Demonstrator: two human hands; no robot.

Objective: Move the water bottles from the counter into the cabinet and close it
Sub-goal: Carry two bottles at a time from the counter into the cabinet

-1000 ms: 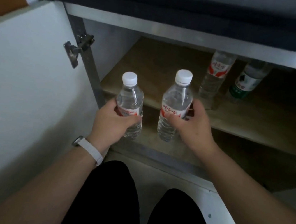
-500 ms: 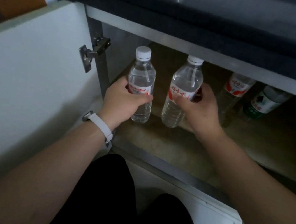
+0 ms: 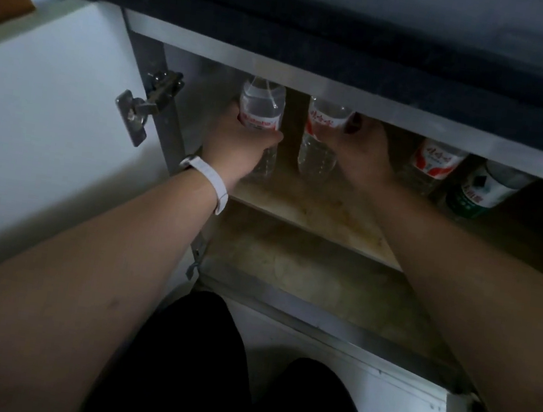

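- Wooden shelf [image 3: 314, 208] inside the open cabinet [image 3: 281, 65] carries all four bottles in sight; its front edge runs bare between the two forearms, with the lower compartment floor [image 3: 305, 279] open beneath it.
- Left hand [image 3: 240, 146] is wrapped around the left bottle [image 3: 261, 107], which stands upright near the shelf's left end, close to the cabinet's side wall.
- Right hand [image 3: 360, 152] grips the second bottle [image 3: 319, 143] just beside the first, a narrow dark gap between them.
- Both bottle tops are hidden behind the metal rail under the dark counter edge [image 3: 322, 15].
- Further right stand a red-labelled bottle [image 3: 436, 160] and a green-labelled bottle [image 3: 478, 195], near each other and just beyond the right hand.
- White door [image 3: 51, 107] is swung open on the left, its hinge [image 3: 145, 106] beside the left wrist, which wears a white band [image 3: 211, 177].
- Shelf surface in front of the held bottles is free.
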